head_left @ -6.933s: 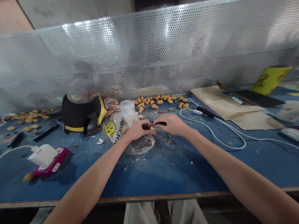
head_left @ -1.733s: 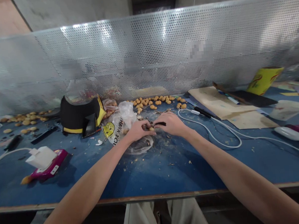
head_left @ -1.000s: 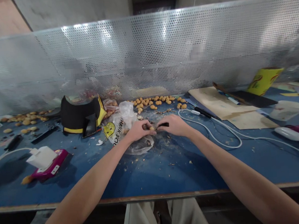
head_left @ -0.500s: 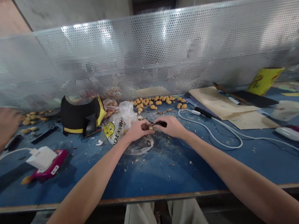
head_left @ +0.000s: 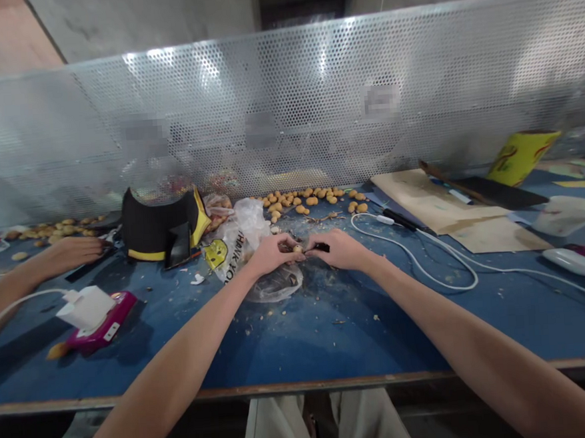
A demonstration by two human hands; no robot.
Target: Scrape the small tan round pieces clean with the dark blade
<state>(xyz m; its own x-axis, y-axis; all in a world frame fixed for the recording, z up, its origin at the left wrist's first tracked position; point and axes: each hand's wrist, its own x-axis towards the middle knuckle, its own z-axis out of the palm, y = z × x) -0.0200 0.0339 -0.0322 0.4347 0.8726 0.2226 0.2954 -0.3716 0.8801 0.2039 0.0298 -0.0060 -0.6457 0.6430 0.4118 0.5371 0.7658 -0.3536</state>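
Pinched in the fingers of my left hand (head_left: 277, 252) is a small tan, rounded nut-like piece (head_left: 298, 248). My right hand (head_left: 339, 248) is closed around a small dark tool (head_left: 322, 247), whose tip meets the piece; its exact kind is hidden by the fingers. Under and beside my left hand lies a crumpled clear plastic bag (head_left: 247, 222) with a yellow smiley and "THANK YOU" print. Crumbs and shell-like bits are scattered on the blue tabletop (head_left: 301, 345) around both hands.
Several similar tan pieces (head_left: 311, 197) lie along the perforated metal screen (head_left: 305, 111). A black and yellow holder (head_left: 155, 225) and a magenta socket block (head_left: 102, 326) stand left, near another person's hand (head_left: 77, 253). Right are a white cable (head_left: 427, 283) and brown cardboard (head_left: 436, 202).
The other person's hand at the left has come down and in, now at a dark object by the holder. My hands stay in place, with the tan piece slightly more exposed between them.
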